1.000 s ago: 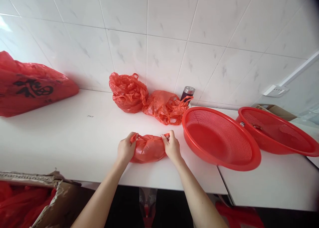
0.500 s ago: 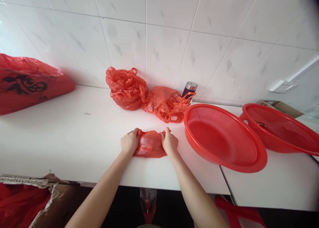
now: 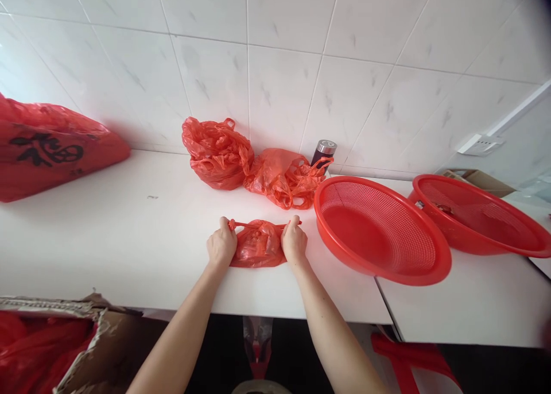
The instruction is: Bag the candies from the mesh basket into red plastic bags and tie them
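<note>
A small filled red plastic bag [image 3: 259, 247] rests on the white table [image 3: 107, 239] in front of me. My left hand [image 3: 221, 246] is closed on the bag's left top end, where a twisted piece sticks up past the thumb. On the other side, my right hand [image 3: 295, 242] grips the right top end. The bag's upper edge is pulled into a taut strip between both hands. What lies inside shows only faintly through the plastic. Behind it, against the wall, sit a bunched red bag [image 3: 217, 158] and a looser red bag [image 3: 278, 176].
Two red perforated baskets, a near one [image 3: 370, 227] and a farther one [image 3: 486, 216], stand to the right. A dark flask [image 3: 323, 153] is by the wall. At left are a large red bag [image 3: 55, 147] and, below, a cardboard box [image 3: 116, 342] of red material.
Both hands have drawn slightly apart, and the bag's top edge has stretched into a tight strip between them. The view has shifted a little.
</note>
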A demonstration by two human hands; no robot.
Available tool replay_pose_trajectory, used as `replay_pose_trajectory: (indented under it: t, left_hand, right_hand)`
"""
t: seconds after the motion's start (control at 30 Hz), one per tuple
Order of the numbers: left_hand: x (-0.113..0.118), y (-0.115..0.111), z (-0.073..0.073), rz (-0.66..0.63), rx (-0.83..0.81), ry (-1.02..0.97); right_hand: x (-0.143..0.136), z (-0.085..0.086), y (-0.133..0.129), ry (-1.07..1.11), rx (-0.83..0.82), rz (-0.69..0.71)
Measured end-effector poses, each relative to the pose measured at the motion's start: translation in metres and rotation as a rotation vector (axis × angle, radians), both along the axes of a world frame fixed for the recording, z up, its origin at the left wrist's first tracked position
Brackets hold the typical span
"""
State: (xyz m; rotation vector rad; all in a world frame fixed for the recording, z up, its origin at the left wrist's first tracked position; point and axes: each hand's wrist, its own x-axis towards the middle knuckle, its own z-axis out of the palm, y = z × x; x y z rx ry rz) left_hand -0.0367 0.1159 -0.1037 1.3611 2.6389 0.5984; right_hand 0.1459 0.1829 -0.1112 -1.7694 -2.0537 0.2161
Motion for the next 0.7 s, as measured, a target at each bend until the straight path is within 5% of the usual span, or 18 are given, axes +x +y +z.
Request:
replay_pose_trajectory:
  t: [0.4, 0.57, 0.7]
  left_hand:
    - [-0.008, -0.014, 0.007, -0.016, 0.239, -0.384]
    - [-0.019, -0.021, 0.03, -0.035, 0.39, -0.527]
    - [0.002, -0.03, 0.054, 0.004, 0.653, -0.299]
  right_hand:
    - [0.004, -0.01, 0.001, 0.287, 0.136, -0.034]
    - [0.009, -0.007, -0.005, 0.504, 0.226, 0.101]
    - [0.009, -0.003, -0.011, 0.685, 0.278, 0.179]
